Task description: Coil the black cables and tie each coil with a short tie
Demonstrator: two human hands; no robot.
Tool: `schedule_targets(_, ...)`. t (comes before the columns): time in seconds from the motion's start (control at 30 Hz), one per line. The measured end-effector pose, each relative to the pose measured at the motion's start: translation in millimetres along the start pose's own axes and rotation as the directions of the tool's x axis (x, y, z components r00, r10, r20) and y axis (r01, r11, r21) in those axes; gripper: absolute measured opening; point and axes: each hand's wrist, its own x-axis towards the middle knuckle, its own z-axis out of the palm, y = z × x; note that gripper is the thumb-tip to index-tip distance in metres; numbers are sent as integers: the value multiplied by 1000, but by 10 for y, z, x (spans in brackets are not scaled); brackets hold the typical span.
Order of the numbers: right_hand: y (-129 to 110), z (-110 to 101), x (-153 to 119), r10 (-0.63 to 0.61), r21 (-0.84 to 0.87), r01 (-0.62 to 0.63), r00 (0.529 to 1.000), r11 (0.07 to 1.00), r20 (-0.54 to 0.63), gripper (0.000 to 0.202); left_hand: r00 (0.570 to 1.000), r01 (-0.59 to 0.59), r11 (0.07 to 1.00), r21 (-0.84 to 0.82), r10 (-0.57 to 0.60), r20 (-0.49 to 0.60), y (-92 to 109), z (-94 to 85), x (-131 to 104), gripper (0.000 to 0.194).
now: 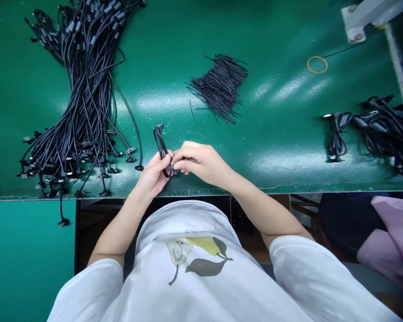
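Observation:
A short black cable (160, 142) is folded into a narrow loop near the front edge of the green table. My left hand (155, 172) pinches the loop between thumb and fingers. My right hand (201, 162) meets it from the right, its fingertips closed on the cable's connector end (172, 167). Another small connector sticks up at the top of the loop. Behind my hands lies a pile of short black twist ties (220, 87), with one loose tie (192, 112) beside it.
A large heap of black cables (83, 85) covers the left side, some ends hanging over the table edge. Bundled cables (389, 134) and one tied cable (338, 134) lie at right. A yellow ring (317, 65) and a white metal bracket (356, 27) are at the back right.

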Motion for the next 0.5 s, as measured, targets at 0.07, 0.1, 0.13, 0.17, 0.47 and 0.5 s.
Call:
schedule_targets(0.07,-28,112,-33,137,116,-130,989,985,-54,14,996,-89,996,14,89,-8,-36,55,-33,22)
schedule_targets(0.1,-33,184,-66,186,165,-170,979,972,-86,15,992,-124,992,20,124,-23,-52,84,-51,21)
schedule_targets(0.13,-33,254,-108,207,181,-183,971,966,-119,16,989,-141,990,27,142,-44,-67,110,-66,21)
schedule_targets(0.17,-27,312,-157,190,150,-168,971,974,-147,16,987,-146,989,33,148,-70,-79,130,-76,19)
schedule_targets(0.47,-7,-93,-106,-338,-654,263,941,710,12,42,983,-150,918,366,178,-46,-141,16,-75,9)
schedule_targets(0.5,-29,-128,-59,-355,-714,321,928,622,109,44,987,-138,883,449,160,-11,-140,20,-117,10)
